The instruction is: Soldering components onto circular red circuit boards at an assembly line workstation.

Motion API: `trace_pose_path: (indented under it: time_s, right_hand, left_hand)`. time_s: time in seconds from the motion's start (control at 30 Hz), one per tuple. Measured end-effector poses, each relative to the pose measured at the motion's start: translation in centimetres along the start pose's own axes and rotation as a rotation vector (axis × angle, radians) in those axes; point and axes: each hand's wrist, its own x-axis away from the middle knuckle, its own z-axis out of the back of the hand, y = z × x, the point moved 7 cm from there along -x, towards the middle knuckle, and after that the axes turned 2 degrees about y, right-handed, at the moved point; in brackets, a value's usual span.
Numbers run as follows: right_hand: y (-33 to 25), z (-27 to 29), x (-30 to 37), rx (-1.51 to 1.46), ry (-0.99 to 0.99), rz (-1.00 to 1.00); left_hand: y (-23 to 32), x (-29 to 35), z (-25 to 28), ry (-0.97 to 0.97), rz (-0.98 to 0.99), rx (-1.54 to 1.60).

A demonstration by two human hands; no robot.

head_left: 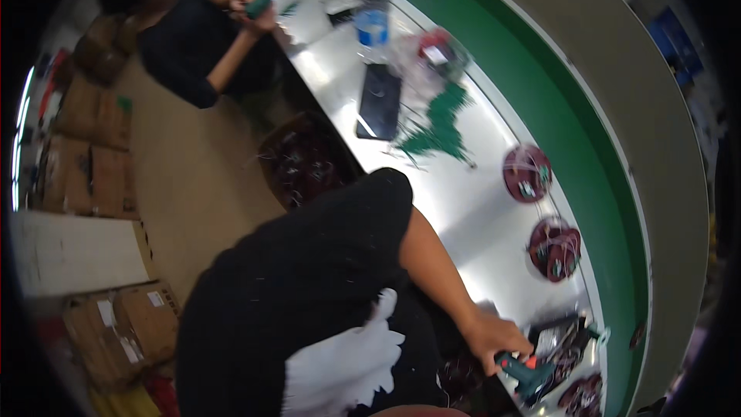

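The right hand (498, 336) gripped a green glue gun (529, 374) over the steel surface (471, 216); its hot tip risked burning nearby red ornaments (554, 247); left hand unseen.

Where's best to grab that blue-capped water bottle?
Grip the bottle around the middle of its body, coming from the left edge of the table. It stands upright, and a clear bag crowds its right side.

left hand out of sight, glue gun (529, 374) blurred, wreaths (583, 395) cut off
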Motion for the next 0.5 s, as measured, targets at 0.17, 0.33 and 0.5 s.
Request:
trace_pose_path:
  time_s: [0.17,0.33,0.5]
  right_hand:
    - [-7.4,-9.0,-0.5,-0.271,-0.023,0.074]
    - [-14.1,-13.1,0.4,-0.482,-0.007,0.126]
    - [-20.2,-16.2,1.3,-0.677,0.001,0.168]
  left_hand:
    - [0.2,0.8,0.4,0.040,-0.086,0.005]
    - [2.1,0.5,0.9,-0.088,0.059,0.005]
    - [2.3,0.4,1.2,0.003,-0.004,0.011]
